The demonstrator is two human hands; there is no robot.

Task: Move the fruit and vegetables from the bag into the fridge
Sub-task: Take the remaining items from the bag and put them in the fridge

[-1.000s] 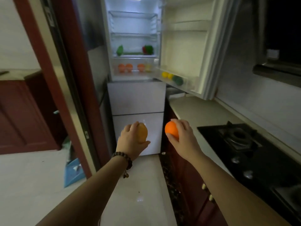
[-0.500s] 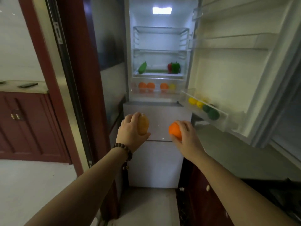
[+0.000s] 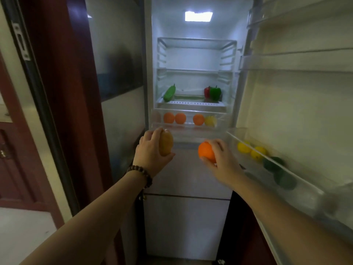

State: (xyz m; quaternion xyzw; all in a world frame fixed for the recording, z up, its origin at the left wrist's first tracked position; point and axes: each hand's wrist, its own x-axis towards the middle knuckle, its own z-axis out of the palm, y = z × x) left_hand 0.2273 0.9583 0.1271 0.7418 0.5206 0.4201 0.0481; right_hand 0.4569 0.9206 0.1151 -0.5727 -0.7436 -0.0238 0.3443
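Left hand grips potato; right hand grips orange before fridge.

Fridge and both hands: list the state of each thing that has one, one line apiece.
Fridge door: open, swung right.
Fridge light: on.
Lower drawers: shut.
Crisper drawer: holds three oranges and a lemon.
Left hand: shut on potato.
Right hand: shut on orange.
Top shelf: bare.
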